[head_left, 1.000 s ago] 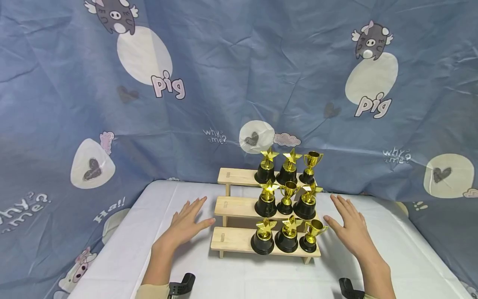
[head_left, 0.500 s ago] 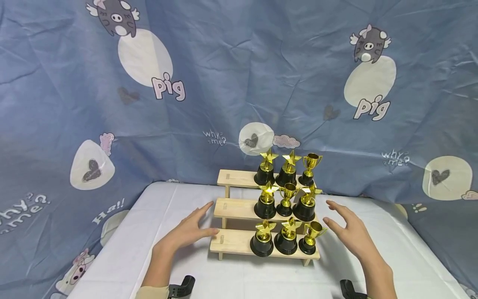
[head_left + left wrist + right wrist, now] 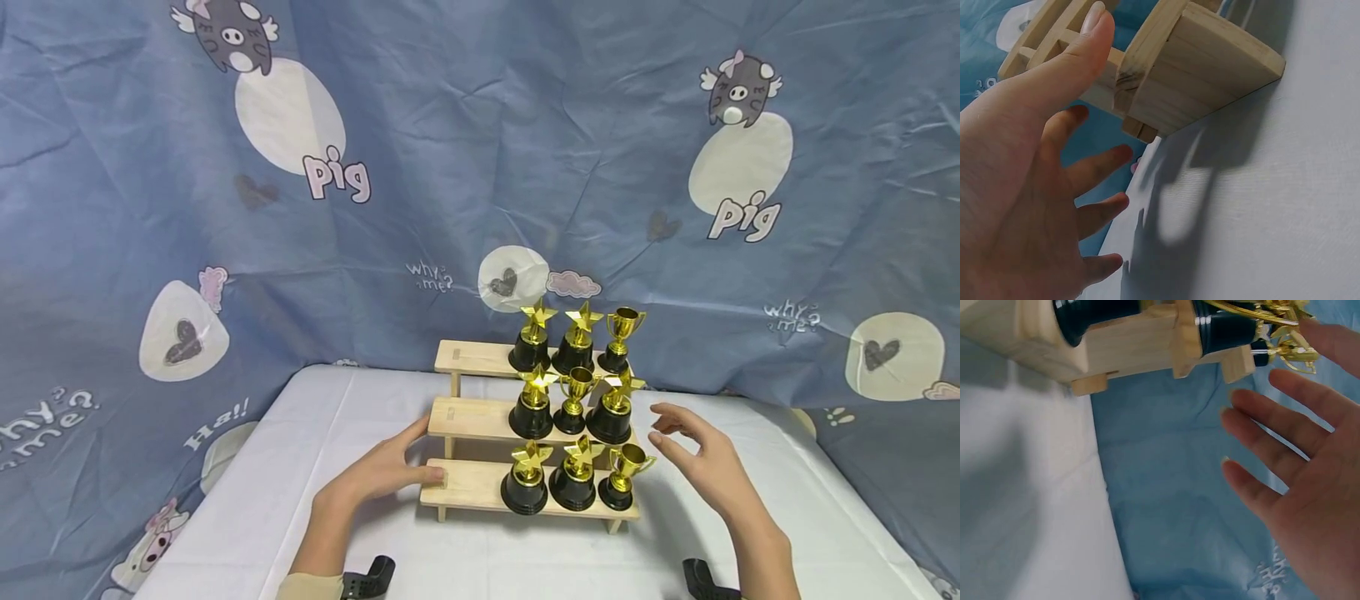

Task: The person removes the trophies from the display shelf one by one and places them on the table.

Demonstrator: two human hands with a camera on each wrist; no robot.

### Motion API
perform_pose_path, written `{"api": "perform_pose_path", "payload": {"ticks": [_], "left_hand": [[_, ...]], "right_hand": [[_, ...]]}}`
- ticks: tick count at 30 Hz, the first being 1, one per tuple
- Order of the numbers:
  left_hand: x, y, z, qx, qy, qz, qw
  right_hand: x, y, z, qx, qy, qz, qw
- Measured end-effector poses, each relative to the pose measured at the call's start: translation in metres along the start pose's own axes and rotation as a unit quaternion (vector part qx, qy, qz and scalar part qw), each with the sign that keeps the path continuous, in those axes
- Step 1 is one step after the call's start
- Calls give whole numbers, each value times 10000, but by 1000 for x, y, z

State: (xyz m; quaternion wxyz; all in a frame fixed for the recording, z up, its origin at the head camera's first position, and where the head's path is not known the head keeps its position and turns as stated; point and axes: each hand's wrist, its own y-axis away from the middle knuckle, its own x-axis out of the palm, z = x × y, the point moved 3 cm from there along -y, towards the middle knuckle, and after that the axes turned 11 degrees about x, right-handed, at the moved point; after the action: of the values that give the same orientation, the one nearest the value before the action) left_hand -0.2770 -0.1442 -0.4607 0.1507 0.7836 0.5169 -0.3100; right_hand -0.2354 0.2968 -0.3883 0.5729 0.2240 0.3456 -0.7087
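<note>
A three-tier wooden stand (image 3: 474, 482) bears several small gold trophies on black bases, three to a tier. My left hand (image 3: 375, 468) is at the stand's left end, its thumb overlapping the lowest tier's edge in the head view. In the left wrist view, that hand's fingers (image 3: 1100, 169) are extended and spread beside the stand, gripping nothing. My right hand (image 3: 708, 462) hovers off the right end, fingers loosely bent and holding nothing. Nearest to it are a cup trophy (image 3: 621, 477) on the lowest tier and a star trophy (image 3: 611, 412) on the middle tier.
The stand rests on a white-covered table (image 3: 555, 567). Behind and around the table hangs a blue cloth (image 3: 420, 208) printed with pigs and hearts. Trophies fill the right part of every tier; bare wood shows on the left.
My left hand has moved right, up to the stand's left end. My right hand has come slightly closer to the stand and its fingers have bent more. The trophies keep their places.
</note>
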Motion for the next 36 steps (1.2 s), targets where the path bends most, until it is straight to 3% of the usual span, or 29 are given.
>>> {"api": "perform_pose_path", "payload": {"ticks": [10,16,25,36], "left_hand": [[9,0,3,-206,154,193,9995],[9,0,3,-68,157,237,9996],[10,-1,1,48,152,375,9992],[10,-3,0,101,391,561,9976]], "right_hand": [[1,6,18,-560,-452,710,9949],[2,6,26,-672,-470,906,9925],[9,6,25,-387,-201,1201,9918],[9,8,25,-312,-50,1164,9927]]}}
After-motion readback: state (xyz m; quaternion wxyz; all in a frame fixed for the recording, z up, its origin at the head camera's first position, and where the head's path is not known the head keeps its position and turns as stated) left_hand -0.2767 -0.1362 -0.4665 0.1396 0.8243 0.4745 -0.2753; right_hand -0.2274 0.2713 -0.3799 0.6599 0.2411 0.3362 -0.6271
